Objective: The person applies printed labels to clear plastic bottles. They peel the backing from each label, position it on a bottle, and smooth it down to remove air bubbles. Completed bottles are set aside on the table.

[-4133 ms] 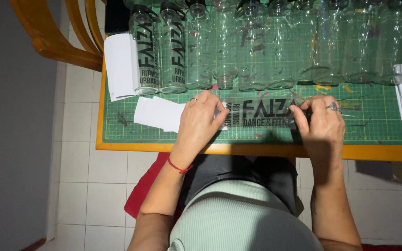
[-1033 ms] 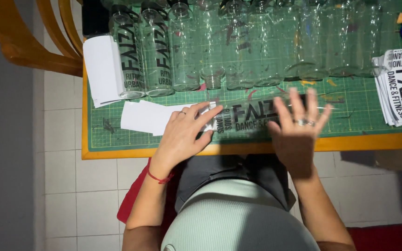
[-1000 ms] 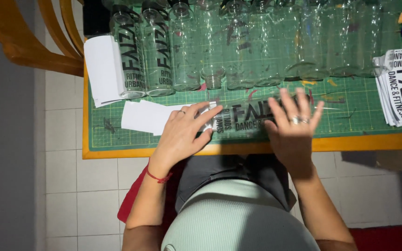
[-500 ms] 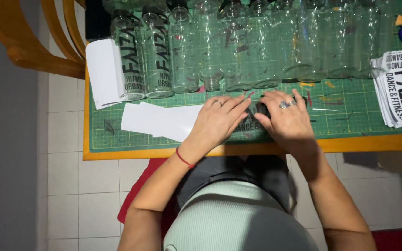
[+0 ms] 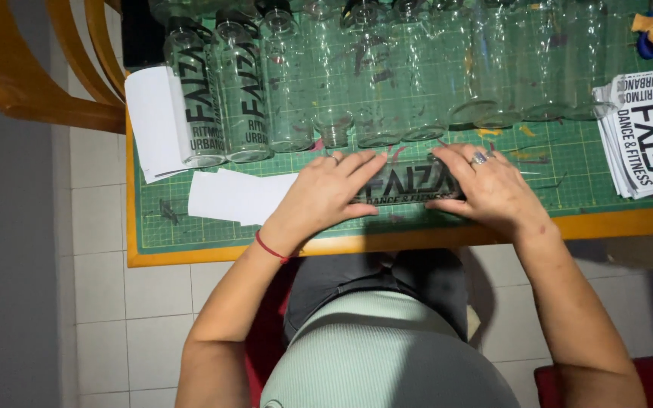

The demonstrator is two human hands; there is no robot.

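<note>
Both hands — left hand point(image 5: 325, 193), right hand point(image 5: 491, 189) — lie flat, apart, on the clear lying bottle with black lettering point(image 5: 410, 183); press evenly from the middle outward, keeping it from rolling.

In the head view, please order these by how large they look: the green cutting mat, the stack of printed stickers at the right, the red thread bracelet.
1. Green cutting mat, by far the largest.
2. Stack of printed white stickers.
3. Red thread bracelet on the left wrist, smallest, though nearer the camera.
</note>
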